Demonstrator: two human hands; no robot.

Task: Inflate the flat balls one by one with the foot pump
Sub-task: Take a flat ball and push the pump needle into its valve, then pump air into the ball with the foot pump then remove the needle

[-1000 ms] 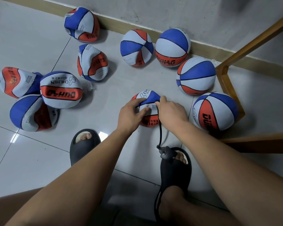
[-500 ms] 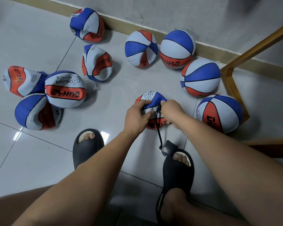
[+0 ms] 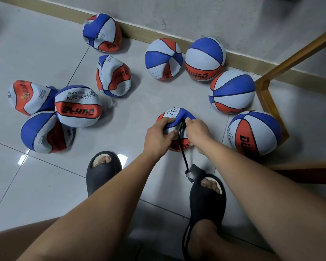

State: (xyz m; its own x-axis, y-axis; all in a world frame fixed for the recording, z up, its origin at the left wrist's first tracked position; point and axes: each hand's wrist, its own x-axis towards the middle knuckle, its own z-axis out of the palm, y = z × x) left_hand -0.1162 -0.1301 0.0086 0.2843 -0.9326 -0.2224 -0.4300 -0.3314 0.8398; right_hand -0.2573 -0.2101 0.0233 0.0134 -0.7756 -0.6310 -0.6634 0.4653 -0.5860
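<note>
round, filled balls [image 3: 231, 91] sit beyond and to the right of the hands; slumped flat ones [image 3: 77, 106] lie well apart to the left. the flat ball [image 3: 174, 115] in work is on the floor [image 3: 139, 102] directly under both hands, crumpled into a cap, its blue fold humped up and pointing away from the person. it should handle light, limp and grippy, so pinch the skin close beside the valve rather than cup it. the left hand [image 3: 158, 136] clutches the near fold. the right hand [image 3: 198, 132] is curled round the hose [image 3: 184, 161] tip at the ball. the hose runs lengthwise from the hands back to the foot pump [image 3: 195, 173] by the right sandal [image 3: 207, 204]. the valve is hidden.
</note>
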